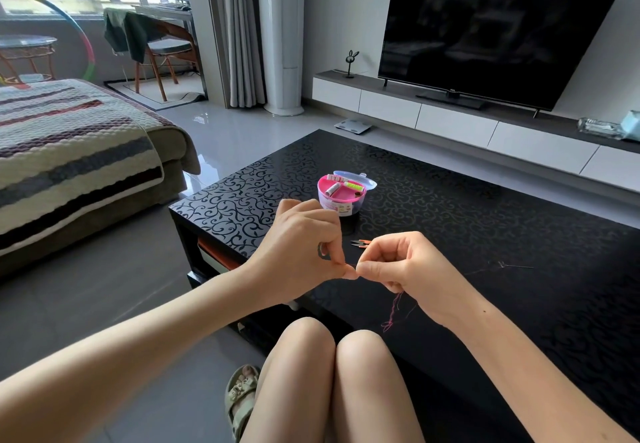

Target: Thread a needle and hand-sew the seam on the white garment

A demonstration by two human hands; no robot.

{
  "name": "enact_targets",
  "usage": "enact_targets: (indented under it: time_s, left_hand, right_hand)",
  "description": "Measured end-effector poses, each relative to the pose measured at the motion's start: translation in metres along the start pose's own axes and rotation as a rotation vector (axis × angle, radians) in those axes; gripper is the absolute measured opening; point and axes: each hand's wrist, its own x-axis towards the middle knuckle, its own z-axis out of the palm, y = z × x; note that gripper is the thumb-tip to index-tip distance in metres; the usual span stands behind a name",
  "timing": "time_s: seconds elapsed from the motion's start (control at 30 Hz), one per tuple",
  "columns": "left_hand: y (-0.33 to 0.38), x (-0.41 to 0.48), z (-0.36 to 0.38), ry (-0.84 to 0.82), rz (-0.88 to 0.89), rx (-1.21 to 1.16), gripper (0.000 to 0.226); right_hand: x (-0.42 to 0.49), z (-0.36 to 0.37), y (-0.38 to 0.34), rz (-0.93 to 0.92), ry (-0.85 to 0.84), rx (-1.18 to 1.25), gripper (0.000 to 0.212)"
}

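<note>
The person sits at the near edge of a black patterned worktop (450, 207), knees tucked against it, both hands raised just above them. The left hand (301, 245) and right hand (408, 269) meet tip to tip. On each, thumb and forefinger are pressed together, pinching a pink thread (394, 307), and the other fingers (384, 252) are curled in. The loose end of the thread hangs below the right palm, over the worktop's edge. To the right of the hands, well apart, a thin needle (519, 266) lies flat on the worktop with a dark strand trailing from it. Beyond the hands stands a round pink sewing box (341, 196), open, with spools inside. Small orange-handled snips (360, 242) lie between the box and the hands.
</note>
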Motion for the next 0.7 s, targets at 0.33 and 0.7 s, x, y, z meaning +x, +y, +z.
enact_targets:
  time_s: [0.33, 0.7]
  left_hand:
    - [0.004, -0.006, 0.002, -0.054, 0.034, -0.198, 0.025]
    - [0.013, -0.010, -0.004, -0.091, -0.081, -0.211, 0.040]
  right_hand:
    - [-0.003, 0.002, -0.002, 0.013, -0.035, 0.054, 0.020]
    - [-0.004, 0.003, 0.000, 0.002, 0.014, 0.056, 0.022]
